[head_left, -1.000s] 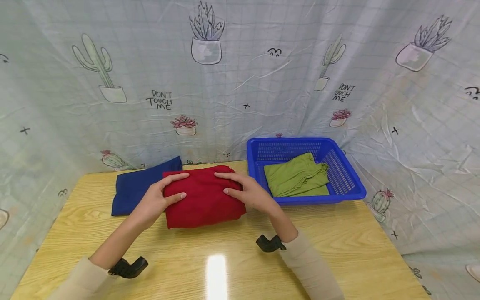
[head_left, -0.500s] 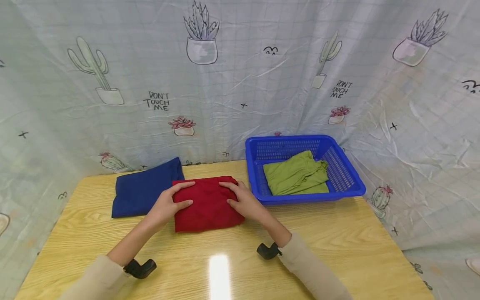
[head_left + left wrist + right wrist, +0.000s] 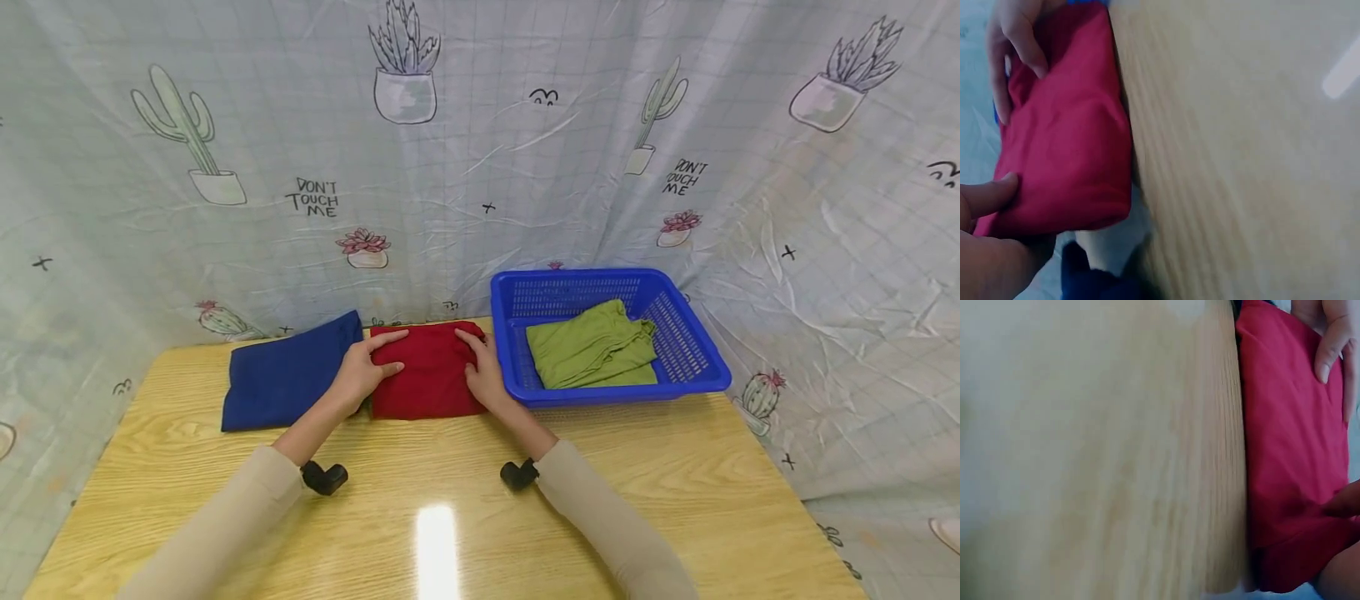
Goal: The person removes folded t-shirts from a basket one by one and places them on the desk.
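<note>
A folded red cloth [image 3: 429,379] lies on the table between a folded blue cloth and a blue basket. My left hand [image 3: 357,377] grips its left end, with the thumb and index finger showing on top. At the right end my right hand [image 3: 489,375] holds it the same way, close against the basket's side. The remaining fingers of both hands are mostly hidden at the cloth's ends. In the left wrist view the left thumb [image 3: 991,197] presses on the top layer, and part of that hand goes under the edge.
The folded blue cloth [image 3: 285,379] lies to the left, partly behind my left hand. A blue plastic basket [image 3: 615,397] with a folded green cloth [image 3: 588,350] inside stands to the right. Behind the wooden table [image 3: 360,533] hangs a patterned curtain [image 3: 450,183].
Both hands have carried the red cloth down, then back and to the right, into the space between the blue cloth and the basket. The blue cloth is less covered now.
</note>
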`<state>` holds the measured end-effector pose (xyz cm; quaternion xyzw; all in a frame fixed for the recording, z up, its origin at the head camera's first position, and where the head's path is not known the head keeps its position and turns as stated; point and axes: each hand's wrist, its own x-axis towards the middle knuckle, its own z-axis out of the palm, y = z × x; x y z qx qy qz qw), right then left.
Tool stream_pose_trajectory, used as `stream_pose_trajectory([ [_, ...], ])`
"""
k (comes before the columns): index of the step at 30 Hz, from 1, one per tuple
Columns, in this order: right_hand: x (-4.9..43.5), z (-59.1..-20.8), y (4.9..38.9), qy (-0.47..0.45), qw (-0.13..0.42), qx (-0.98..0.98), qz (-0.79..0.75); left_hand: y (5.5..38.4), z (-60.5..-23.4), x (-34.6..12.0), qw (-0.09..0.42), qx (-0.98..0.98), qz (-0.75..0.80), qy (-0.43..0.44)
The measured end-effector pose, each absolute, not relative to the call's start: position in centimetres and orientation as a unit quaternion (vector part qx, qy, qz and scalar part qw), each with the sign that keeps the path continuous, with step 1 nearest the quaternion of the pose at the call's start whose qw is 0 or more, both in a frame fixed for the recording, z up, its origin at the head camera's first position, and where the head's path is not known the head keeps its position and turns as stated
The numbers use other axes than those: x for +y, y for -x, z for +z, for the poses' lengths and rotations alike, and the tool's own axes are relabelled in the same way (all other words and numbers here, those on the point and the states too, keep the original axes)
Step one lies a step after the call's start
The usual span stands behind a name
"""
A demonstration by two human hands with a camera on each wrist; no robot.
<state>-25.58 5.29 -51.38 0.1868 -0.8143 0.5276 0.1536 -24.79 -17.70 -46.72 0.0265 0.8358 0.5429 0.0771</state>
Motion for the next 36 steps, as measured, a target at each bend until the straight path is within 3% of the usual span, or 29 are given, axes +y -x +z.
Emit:
stream_pose_trajectory([
  [3, 5.0, -51.8, 26.8, -0.174, 0.173, -0.807, 0.537, 26.3, -47.4, -17.8, 0.055, 0.843, 0.536, -0.018],
  [8, 4.6, -51.8, 28.1, -0.14, 0.152, -0.848, 0.489, 27.6, -48.9, -17.9, 0.058, 0.821, 0.566, 0.04],
  [12, 4.5, -51.4, 29.1, -0.109, 0.11, -0.875, 0.46, 28.0, -49.5, -18.3, 0.084, 0.792, 0.603, 0.055],
  [19, 5.0, -50.9, 29.8, -0.027, -0.006, -0.821, 0.57, 28.6, -49.7, -19.8, 0.136, 0.762, 0.632, 0.026],
  [23, 5.5, -51.1, 29.8, -0.002, -0.04, -0.799, 0.6, 28.8, -50.0, -20.0, 0.159, 0.758, 0.632, 0.018],
  [36, 5.5, -51.1, 29.8, -0.002, -0.035, -0.804, 0.593, 28.9, -50.0, -19.6, 0.162, 0.772, 0.614, 0.025],
])
